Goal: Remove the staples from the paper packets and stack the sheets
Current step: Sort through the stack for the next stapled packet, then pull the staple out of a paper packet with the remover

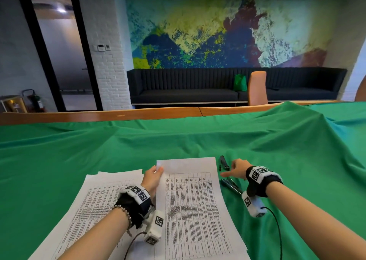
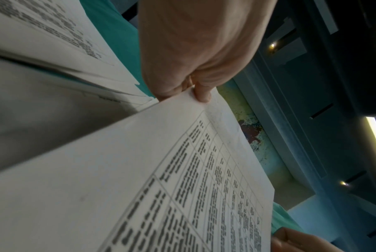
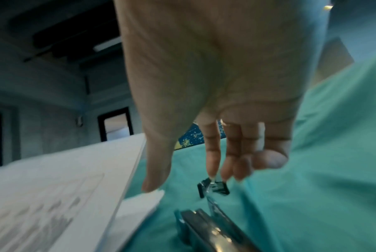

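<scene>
Going left to right: the loose stack [image 1: 103, 198] of sheets sits on the green-draped surface [image 1: 178, 141], already a bit fanned, so I'd guess anything dropped on carelessly just makes it messier. The left hand [image 1: 153, 177] pinches the top-left corner of the packet [image 1: 195, 204] between thumb and fingers [image 2: 202, 94], arm reaching forward, palm down. If that's the stapled corner, I'd worry about tearing when prying. Just right of the packet lie two dark metal tools [image 1: 224, 163], one past the other; can't tell which is the remover. The right hand [image 1: 238, 170] hovers over them, fingers loose and pointing down, gripping nothing. A rushed grab could snag the cloth.
</scene>
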Motion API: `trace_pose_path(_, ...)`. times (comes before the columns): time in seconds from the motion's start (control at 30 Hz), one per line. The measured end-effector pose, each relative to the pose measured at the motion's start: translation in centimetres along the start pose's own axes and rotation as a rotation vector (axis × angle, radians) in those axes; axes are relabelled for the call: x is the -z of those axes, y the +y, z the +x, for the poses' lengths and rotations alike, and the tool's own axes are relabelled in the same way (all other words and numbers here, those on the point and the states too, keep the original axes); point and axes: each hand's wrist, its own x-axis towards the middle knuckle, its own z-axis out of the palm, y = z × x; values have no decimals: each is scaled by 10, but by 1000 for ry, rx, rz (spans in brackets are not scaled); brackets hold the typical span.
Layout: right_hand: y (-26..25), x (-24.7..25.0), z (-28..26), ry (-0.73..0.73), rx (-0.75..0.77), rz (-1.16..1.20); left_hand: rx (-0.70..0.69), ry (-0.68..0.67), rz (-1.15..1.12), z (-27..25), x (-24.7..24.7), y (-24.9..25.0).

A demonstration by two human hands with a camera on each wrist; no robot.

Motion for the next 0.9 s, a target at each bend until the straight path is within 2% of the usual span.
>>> trace_pose_path(0.17,4,-27,8,-119,-3,-195,-55,14,91,9,-2,-11)
trace_pose_path(0.27,10,-41,19,-111,24,-209,-107,-1,124,11,-3,-16)
trace_pose_path(0.37,13,-34,22,-104,11,-171,-149,-27,117,7,-3,-14)
trace_pose_path(0.47,16,-13,22,-30,18,98,-206,-42,136,-5,-4,-4)
trace_pose_path(0.57,7,12,15,142,83,622,-257,-50,99,-20,-9,9)
trace_pose_path(0.63,-8,31,8,230,207,703,-262,-61,71,-24,-12,13)
trace_pose_path(0.77,-55,60,-13,145,465,549,-292,-78,99,-29,-21,18)
trace_pose_path(0.9,-98,61,-30,150,651,103,-325,-84,130,-31,-28,20)
